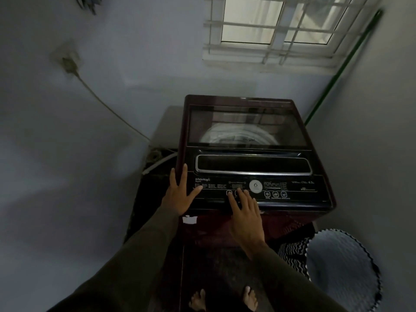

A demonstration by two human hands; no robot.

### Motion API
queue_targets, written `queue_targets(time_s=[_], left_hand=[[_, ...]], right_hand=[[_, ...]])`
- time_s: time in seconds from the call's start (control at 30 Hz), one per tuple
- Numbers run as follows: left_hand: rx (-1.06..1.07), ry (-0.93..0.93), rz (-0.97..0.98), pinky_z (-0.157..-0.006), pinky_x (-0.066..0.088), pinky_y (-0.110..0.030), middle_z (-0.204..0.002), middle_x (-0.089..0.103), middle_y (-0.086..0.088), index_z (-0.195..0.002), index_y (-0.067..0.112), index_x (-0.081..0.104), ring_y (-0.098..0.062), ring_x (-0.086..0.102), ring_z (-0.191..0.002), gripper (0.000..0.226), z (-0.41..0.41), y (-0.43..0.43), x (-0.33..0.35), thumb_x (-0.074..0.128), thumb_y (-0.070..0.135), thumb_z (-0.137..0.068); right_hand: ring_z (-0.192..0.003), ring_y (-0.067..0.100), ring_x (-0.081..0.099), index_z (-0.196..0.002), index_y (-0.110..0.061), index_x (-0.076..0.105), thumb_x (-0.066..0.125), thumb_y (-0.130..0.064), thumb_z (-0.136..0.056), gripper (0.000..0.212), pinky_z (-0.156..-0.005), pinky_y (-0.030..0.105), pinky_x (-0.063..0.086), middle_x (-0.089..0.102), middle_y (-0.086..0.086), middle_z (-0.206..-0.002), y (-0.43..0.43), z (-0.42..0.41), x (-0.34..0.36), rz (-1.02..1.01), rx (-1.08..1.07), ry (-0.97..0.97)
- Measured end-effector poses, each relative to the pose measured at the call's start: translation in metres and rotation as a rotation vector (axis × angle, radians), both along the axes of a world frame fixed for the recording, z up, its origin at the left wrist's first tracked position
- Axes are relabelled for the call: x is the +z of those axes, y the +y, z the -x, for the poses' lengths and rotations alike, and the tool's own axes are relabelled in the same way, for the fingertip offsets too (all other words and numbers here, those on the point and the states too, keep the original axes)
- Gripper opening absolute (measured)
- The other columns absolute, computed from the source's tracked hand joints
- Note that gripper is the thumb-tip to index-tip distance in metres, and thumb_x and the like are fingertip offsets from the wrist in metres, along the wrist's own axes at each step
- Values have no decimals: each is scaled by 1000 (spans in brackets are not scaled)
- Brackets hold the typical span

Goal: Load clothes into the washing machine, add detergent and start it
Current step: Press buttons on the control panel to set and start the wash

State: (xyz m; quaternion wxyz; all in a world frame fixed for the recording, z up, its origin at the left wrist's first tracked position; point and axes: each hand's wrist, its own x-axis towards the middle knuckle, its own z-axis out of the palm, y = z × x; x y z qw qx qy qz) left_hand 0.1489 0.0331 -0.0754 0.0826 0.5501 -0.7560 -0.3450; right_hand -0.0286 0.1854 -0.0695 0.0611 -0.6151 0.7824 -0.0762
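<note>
The floor [225, 278] is dark. The washing machine [247, 131] stands on it, under the left hand [180, 194] and the right hand [245, 212]. 2 bare feet [198, 300] stand on the floor below the hands, near the machine front. A pale basket [344, 266] with a scalloped rim stands right of and below the right hand, just beside the machine. Black-and-white zigzag cloth [290, 255] shows at its left edge.

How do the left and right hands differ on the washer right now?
The left hand rests flat on the front left corner of the washer, fingers spread; the right hand reaches the middle of the control panel, fingertips below the display. Both are open, hold nothing, wear dark sleeves.
</note>
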Motion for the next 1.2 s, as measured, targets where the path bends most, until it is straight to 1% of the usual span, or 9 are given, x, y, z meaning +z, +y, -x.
queue_targets(time_s=[0.13,0.23,0.3,0.37,0.47,0.67,0.83,1.07,1.2], left_hand=[[-10,-57,19,-109,37,-57,-162,-24,-5,-147,47,-23,-38,26,-145,91,0,0,0,43,71,-88],[-44,-179,107,-118,22,-55,-162,-24,-6,-152,34,-20,-35,6,-151,90,2,2,-1,35,71,-90],[-85,-317,237,-122,7,-52,-162,-25,-7,-153,21,-20,-29,-13,-151,89,5,3,-1,23,69,-92],[-116,-410,326,-123,1,-51,-162,-24,-8,-151,13,-21,-25,-20,-149,86,9,4,-1,9,67,-92],[-130,-415,311,-123,5,-51,-161,-25,-9,-151,10,-21,-22,-22,-149,86,11,5,-3,1,64,-88],[-155,-358,233,-123,8,-51,-160,-30,-4,-153,14,-20,-19,-25,-148,86,9,2,1,11,66,-92],[-164,-335,217,-122,10,-52,-159,-31,-3,-153,15,-20,-19,-26,-147,85,8,1,3,19,64,-96],[-169,-339,217,-121,15,-54,-159,-33,-2,-153,15,-20,-19,-27,-147,86,6,0,3,18,65,-95],[-172,-336,215,-121,17,-53,-159,-31,-3,-153,14,-19,-18,-27,-147,86,6,1,3,18,65,-94]], right_hand=[[-148,33,21,-150,-18,32,64,-10,-79,78,-119,51,20,32,16,-155,-1,2,1,36,-16,14],[-151,31,9,-154,-18,22,61,-14,-80,84,-120,52,20,22,14,-160,5,-3,-6,22,-19,8],[-151,30,0,-156,-17,15,58,-15,-81,86,-120,52,19,12,12,-163,7,-8,-9,17,-32,8],[-151,29,-7,-157,-17,8,56,-15,-82,88,-121,52,17,1,10,-164,9,-12,-11,-3,-37,-4],[-150,29,-12,-157,-18,2,55,-14,-83,90,-121,52,15,-6,9,-164,13,-14,-13,-15,-48,-5],[-150,29,-12,-157,-18,1,55,-18,-85,90,-120,52,15,-7,8,-164,15,-18,-15,-23,-68,3],[-151,31,-9,-157,-17,3,57,-16,-81,93,-118,52,23,-4,10,-164,14,-22,-14,-22,-90,-12],[-151,31,-6,-157,-15,6,58,-17,-80,92,-114,51,33,-1,10,-165,14,-23,-13,-32,-96,-32],[-151,30,-8,-157,-15,6,60,-18,-80,94,-114,50,32,-3,10,-165,14,-22,-13,-39,-86,-29]])
